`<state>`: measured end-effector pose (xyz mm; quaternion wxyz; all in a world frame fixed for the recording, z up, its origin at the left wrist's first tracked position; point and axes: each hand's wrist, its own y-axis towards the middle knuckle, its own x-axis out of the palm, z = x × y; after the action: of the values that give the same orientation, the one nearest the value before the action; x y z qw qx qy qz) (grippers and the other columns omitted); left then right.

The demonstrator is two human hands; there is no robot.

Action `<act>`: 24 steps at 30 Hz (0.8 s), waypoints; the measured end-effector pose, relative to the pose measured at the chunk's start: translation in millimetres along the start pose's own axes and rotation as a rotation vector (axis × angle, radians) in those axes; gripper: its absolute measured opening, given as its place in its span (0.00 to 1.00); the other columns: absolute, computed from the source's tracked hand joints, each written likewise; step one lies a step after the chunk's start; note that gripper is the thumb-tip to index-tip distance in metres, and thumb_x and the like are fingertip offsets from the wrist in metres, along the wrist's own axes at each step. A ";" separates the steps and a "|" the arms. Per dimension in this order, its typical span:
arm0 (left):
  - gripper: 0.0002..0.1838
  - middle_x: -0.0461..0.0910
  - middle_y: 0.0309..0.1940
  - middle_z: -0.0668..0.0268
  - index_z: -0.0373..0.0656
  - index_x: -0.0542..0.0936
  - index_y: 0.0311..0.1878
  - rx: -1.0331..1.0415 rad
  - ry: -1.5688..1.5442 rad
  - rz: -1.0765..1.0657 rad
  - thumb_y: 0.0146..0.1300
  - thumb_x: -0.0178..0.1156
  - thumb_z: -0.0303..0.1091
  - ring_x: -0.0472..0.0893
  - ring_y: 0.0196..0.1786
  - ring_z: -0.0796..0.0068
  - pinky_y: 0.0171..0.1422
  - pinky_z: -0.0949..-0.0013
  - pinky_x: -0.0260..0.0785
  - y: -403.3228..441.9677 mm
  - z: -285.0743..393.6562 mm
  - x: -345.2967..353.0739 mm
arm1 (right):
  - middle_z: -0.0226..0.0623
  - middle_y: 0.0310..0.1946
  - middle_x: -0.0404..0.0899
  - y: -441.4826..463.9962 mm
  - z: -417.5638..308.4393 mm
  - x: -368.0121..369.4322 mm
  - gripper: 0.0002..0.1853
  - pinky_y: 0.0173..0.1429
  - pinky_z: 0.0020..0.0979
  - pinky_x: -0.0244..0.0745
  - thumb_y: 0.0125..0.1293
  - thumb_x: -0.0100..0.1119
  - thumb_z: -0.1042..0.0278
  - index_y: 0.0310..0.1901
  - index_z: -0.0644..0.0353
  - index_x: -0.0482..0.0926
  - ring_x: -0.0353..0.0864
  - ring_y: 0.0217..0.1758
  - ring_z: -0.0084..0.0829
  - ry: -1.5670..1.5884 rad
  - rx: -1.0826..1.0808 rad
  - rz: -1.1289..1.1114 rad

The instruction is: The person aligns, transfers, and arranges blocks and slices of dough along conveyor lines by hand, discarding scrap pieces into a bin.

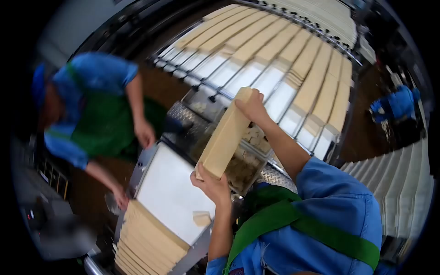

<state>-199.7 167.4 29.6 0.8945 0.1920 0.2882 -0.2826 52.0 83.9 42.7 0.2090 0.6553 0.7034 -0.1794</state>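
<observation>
A long, pale-yellow block of thin stacked sheets (225, 135), wafer-like in look, is held up at a slant between both hands. My left hand (213, 185) grips its lower end, with the fingers wrapped round the edge. Near the top end, my right hand (252, 107) is closed on the block's right side. Beneath the block is a clear-walled bin (250, 176) with broken pale pieces in it. A white board (165, 183) lies to the left of my left hand, and a small loose piece (201, 218) rests on it.
Beyond my hands, a wide rack with metal rods (238, 82) carries several long rows of pale stacked sheets (279, 39). More upright sheets (146, 243) stand at the lower left. A co-worker in a green apron (103, 126) leans in from the left; another person (396, 105) is far right.
</observation>
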 end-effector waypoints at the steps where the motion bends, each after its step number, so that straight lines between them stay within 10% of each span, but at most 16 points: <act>1: 0.44 0.50 0.63 0.40 0.45 0.61 0.68 0.013 -0.007 -0.002 0.45 0.66 0.19 0.61 0.63 0.40 0.66 0.54 0.58 6.1 11.1 11.0 | 0.58 0.57 0.61 16.7 2.7 -7.0 0.44 0.59 0.45 0.71 0.51 0.62 0.47 0.61 0.70 0.57 0.71 0.57 0.55 -0.014 0.066 -0.043; 5: 0.43 0.52 0.63 0.44 0.44 0.62 0.68 0.129 0.023 -0.073 0.46 0.67 0.21 0.63 0.62 0.42 0.66 0.55 0.59 23.0 50.0 43.8 | 0.57 0.57 0.61 62.9 29.5 -42.5 0.46 0.54 0.44 0.75 0.50 0.62 0.45 0.62 0.70 0.56 0.74 0.54 0.55 -0.071 0.187 -0.041; 10: 0.44 0.55 0.64 0.47 0.45 0.61 0.69 0.261 -0.042 -0.235 0.47 0.72 0.28 0.65 0.63 0.44 0.66 0.57 0.62 63.3 72.3 76.3 | 0.48 0.59 0.73 138.9 63.3 -73.3 0.39 0.69 0.57 0.47 0.61 0.39 0.35 0.59 0.64 0.72 0.60 0.68 0.53 -0.634 0.156 -0.222; 14: 0.41 0.54 0.66 0.50 0.43 0.63 0.68 0.325 -0.089 -0.477 0.51 0.71 0.30 0.66 0.64 0.53 0.68 0.62 0.60 95.5 77.2 95.0 | 0.48 0.60 0.72 202.8 98.4 -76.0 0.35 0.69 0.57 0.45 0.65 0.35 0.42 0.60 0.64 0.71 0.58 0.69 0.52 -0.708 0.111 -0.199; 24: 0.36 0.51 0.68 0.50 0.42 0.64 0.68 0.325 -0.144 -0.624 0.55 0.66 0.27 0.65 0.64 0.55 0.68 0.63 0.59 124.6 87.3 146.0 | 0.52 0.72 0.53 243.2 111.9 -82.9 0.34 0.73 0.54 0.39 0.65 0.38 0.50 0.65 0.69 0.65 0.48 0.75 0.51 -0.694 0.193 -0.153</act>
<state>11.0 161.0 27.3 0.7411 0.2141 0.2207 -0.5968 305.4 -26.5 -3.1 0.3583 0.5177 0.6174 -0.4717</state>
